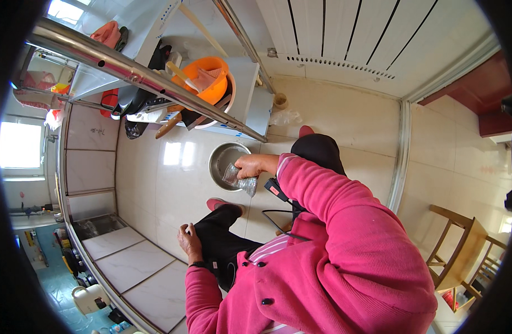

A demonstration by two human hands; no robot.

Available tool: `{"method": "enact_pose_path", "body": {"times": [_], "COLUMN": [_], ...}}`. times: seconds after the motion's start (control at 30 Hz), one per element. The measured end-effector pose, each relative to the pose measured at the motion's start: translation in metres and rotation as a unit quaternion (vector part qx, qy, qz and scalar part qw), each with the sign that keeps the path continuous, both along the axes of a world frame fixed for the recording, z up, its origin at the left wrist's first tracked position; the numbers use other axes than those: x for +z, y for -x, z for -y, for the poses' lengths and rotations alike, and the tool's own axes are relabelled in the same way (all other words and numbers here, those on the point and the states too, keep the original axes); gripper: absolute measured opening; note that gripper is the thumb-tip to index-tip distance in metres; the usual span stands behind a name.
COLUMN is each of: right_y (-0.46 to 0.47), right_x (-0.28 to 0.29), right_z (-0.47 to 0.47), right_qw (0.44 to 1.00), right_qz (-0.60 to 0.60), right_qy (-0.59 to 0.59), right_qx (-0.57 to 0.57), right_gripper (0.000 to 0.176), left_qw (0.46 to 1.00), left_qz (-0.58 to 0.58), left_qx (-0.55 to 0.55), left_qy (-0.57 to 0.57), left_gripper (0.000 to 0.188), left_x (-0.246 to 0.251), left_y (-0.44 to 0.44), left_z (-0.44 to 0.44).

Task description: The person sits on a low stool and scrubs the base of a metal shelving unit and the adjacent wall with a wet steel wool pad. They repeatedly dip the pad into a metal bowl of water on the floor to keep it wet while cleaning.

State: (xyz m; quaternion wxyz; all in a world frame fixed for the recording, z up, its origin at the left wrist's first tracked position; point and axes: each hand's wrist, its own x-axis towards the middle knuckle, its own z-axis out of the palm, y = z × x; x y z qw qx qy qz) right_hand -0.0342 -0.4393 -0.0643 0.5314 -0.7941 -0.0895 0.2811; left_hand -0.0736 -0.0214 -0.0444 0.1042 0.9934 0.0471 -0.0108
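Observation:
My right hand [249, 166] holds a silvery mesh cloth [240, 180] over a round metal basin [214, 172] on the tiled floor. Part of the cloth lies inside the basin and part hangs over its near rim. The basin seems to hold some liquid. My left hand [189, 241] rests by my left knee, its fingers loosely curled, with nothing seen in it. A black box on a cable [276, 190] hangs beside my right forearm.
A metal shelf rack [256, 100] stands ahead, bearing an orange basin [216, 85] and a wooden-handled tool [169, 126] that juts over its edge. A clear plastic bag [286, 118] lies on the floor. Tiled cabinets [126, 261] line the left; a wooden chair [456, 246] stands at right.

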Motion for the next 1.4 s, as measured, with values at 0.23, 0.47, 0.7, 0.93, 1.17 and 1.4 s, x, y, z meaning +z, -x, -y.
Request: {"method": "enact_pose_path", "body": {"times": [0.23,0.47,0.7,0.93,1.17,1.4], "right_y": [0.003,0.005,0.006,0.006,0.007,-0.026], "right_x": [0.000,-0.007,-0.009,0.017,0.037,-0.035], "right_z": [0.004,0.010,0.019,0.056,0.147,0.256], "right_qw": [0.999,0.997,0.992,0.990,0.868,0.907], "right_qz": [0.028,0.059,0.065,-0.016,-0.068,0.020], "right_qy": [0.013,0.042,-0.023,-0.106,-0.362,0.074], "right_qx": [-0.023,-0.039,-0.102,-0.089,-0.332,-0.414], "right_gripper": [0.032,0.032,0.028,0.030,0.038,0.035], "left_qw": [1.000,0.986,0.929,0.863,0.819,0.756], "left_qz": [-0.014,0.053,0.115,0.086,0.107,0.116], "left_qx": [-0.009,-0.089,-0.260,-0.313,-0.343,-0.320], "left_qy": [0.010,0.128,0.238,0.387,0.448,0.560], "left_gripper": [0.033,0.037,0.037,0.054,0.065,0.075], "left_x": [-0.003,0.019,0.127,0.200,0.200,0.191], "left_y": [-0.002,-0.039,-0.093,-0.106,-0.116,-0.142], "left_z": [0.000,0.035,0.165,0.268,0.333,0.363]}}
